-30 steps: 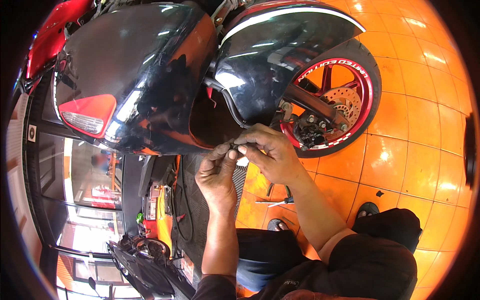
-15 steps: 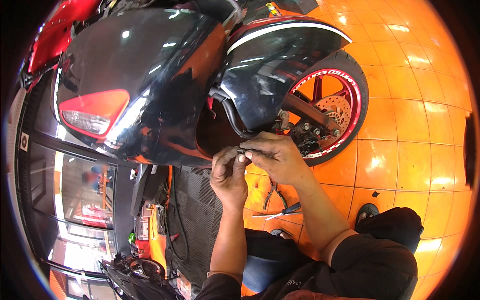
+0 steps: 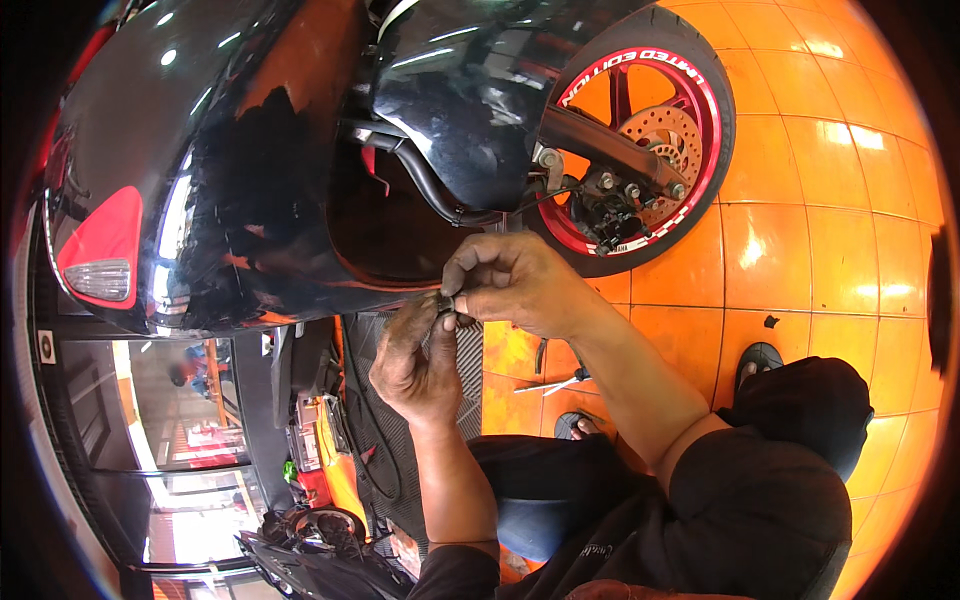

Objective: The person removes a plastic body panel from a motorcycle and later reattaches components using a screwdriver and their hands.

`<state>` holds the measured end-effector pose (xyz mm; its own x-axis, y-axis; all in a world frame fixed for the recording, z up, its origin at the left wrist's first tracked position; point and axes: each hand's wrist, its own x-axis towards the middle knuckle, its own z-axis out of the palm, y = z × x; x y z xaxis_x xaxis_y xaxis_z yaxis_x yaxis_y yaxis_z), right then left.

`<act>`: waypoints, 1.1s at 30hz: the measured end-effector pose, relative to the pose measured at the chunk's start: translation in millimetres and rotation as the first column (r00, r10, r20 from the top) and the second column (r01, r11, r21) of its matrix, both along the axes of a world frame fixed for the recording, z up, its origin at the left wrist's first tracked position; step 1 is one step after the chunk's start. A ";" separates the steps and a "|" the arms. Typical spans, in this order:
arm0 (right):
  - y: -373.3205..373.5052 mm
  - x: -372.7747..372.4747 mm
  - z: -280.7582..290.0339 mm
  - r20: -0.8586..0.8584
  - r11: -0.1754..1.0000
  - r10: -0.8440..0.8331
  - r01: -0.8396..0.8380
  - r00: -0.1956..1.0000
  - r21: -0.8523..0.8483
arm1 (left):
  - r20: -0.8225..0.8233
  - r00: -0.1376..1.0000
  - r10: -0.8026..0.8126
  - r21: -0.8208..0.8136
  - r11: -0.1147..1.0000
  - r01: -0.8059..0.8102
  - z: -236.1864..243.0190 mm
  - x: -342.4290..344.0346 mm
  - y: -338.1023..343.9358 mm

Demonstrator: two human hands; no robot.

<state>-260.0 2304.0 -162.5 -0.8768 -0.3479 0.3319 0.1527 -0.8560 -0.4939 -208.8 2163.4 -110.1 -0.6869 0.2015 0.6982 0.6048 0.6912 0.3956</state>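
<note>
A small dark part (image 3: 446, 304), too small to name, sits between my fingertips. My left hand (image 3: 412, 372) pinches it from below, thumb and fingers closed. My right hand (image 3: 520, 288) meets it from the right, thumb and curled fingers together at the same part. Both hands are just in front of the motorcycle's glossy black body panel (image 3: 250, 200), below its dark opening. Inside the opening a black tube (image 3: 415, 165) curves down. Fingers cover most of the part.
At upper right stands the front wheel (image 3: 712, 150) with a red rim and a brake disc (image 3: 645, 130). A screwdriver (image 3: 578, 378) lies on the orange tiles (image 3: 770, 250), partly behind my right forearm. A dark ribbed mat (image 3: 400, 470) and another motorcycle (image 3: 310, 560) are at lower left.
The view has shifted, so the motorcycle appears farther left and higher. Both hands appear farther left, still together at the small part. My right fingers have curled up more.
</note>
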 end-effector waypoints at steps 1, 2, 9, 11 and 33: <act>-3.0 0.2 1.2 0.011 0.997 0.015 -0.014 1.000 -0.070 | 0.021 0.999 -0.025 0.045 0.999 0.024 -0.3 -0.5 -0.8; -6.7 0.6 2.4 0.021 0.990 0.031 -0.028 0.999 -0.139 | 0.044 0.997 -0.065 0.108 0.992 0.060 0.9 -0.8 -1.0; -37.4 6.6 5.2 0.061 0.995 -0.067 0.071 0.996 -0.064 | 0.102 0.989 -0.109 0.344 0.936 0.068 2.3 -4.4 -5.0; -38.2 4.7 4.0 0.047 0.987 -0.154 0.151 0.987 0.049 | 0.133 0.989 -0.059 0.349 0.937 0.009 0.2 -5.8 -1.4; -28.4 -14.0 -8.1 0.189 0.980 -0.184 0.194 0.964 -0.035 | 0.232 0.970 0.067 0.215 0.969 -0.118 -18.1 -28.8 4.2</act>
